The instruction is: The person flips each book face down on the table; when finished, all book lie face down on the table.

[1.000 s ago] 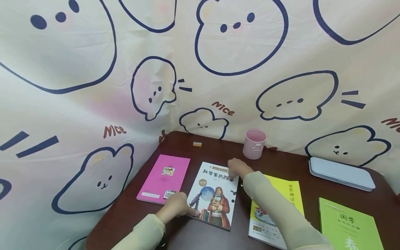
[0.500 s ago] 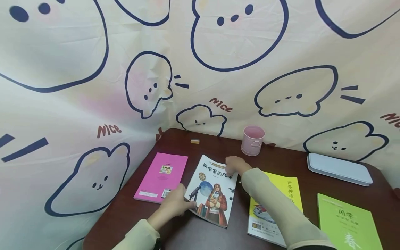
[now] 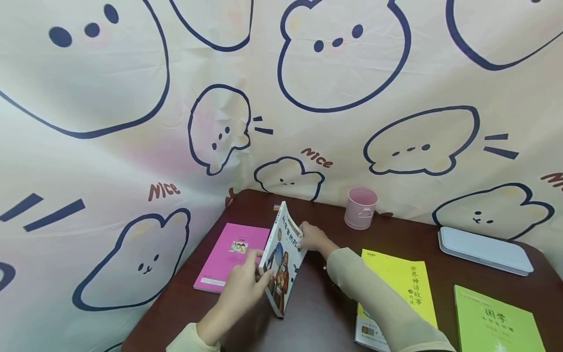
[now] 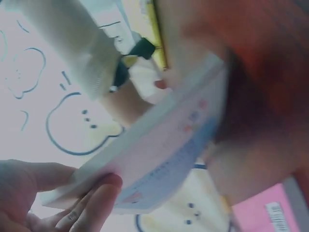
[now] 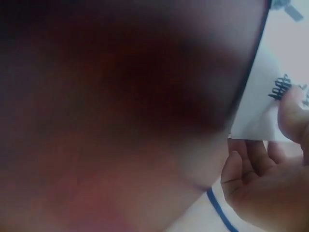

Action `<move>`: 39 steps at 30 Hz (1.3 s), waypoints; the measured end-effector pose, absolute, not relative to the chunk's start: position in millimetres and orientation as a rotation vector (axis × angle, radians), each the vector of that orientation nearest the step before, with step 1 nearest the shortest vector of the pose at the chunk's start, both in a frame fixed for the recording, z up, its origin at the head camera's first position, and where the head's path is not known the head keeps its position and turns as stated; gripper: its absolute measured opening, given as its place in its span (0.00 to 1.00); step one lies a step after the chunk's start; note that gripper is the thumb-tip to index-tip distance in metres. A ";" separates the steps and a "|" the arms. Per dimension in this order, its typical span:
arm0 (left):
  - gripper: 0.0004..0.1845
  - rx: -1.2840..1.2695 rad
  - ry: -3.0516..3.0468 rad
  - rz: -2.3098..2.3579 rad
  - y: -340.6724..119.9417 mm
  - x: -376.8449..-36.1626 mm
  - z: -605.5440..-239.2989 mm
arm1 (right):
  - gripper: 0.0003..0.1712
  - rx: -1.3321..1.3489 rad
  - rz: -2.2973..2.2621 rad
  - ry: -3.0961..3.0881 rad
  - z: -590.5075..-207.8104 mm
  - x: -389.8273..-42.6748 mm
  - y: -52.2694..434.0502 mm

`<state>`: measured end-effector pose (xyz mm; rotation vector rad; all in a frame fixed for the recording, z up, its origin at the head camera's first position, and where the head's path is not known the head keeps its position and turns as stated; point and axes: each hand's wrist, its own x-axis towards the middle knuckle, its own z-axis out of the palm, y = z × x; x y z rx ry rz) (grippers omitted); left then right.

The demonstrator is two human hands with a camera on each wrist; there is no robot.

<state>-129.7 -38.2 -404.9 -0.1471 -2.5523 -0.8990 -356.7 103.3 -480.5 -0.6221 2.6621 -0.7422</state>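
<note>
"Where's the white paperback book with the painted figure on its cover (image 3: pixel 283 261)?"

"Left of the middle, over the dark reddish-brown surface (image 3: pixel 325 318), tipped steeply with its cover facing right. I can't tell whether its lower edge touches down."

"And who has it?"

"Both hands. The left hand (image 3: pixel 242 283) pinches the near part of its left edge, thumb on the cover side. The right hand (image 3: pixel 314 238) grips the far right part, thumb on the cover, fingers behind."

"What's beside it?"

"On the left, a bright pink book (image 3: pixel 228 252) lies flat, partly hidden by the left hand. To the right, under the right sleeve (image 3: pixel 378 298), is a yellow and white book (image 3: pixel 398 271), and farther right a lime-green book (image 3: pixel 497 318)."

"And at the far side?"

"A pale pink pail-shaped cup (image 3: pixel 357 210) stands upright near the patterned white cloth (image 3: pixel 338 139); a pale blue flat case (image 3: pixel 486 250) lies at the far right."
</note>
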 end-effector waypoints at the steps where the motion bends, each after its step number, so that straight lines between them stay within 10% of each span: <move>1: 0.22 -0.185 -2.541 -0.866 -35.7 -128.6 -403.8 | 0.27 -0.613 -0.826 2.624 -481.1 -354.6 103.0; 14: 0.24 -0.229 -2.586 -0.803 -20.0 -115.8 -407.4 | 0.28 -0.788 -1.693 1.939 -435.1 -364.0 121.4; 27: 0.43 -0.307 -2.608 -0.848 -20.2 -116.7 -443.2 | 0.16 -0.588 -1.605 2.170 -407.4 -363.3 112.7; 39: 0.39 -0.388 -2.635 -0.470 -20.0 -120.5 -440.9 | 0.19 -0.581 -1.677 1.926 -410.1 -362.6 105.7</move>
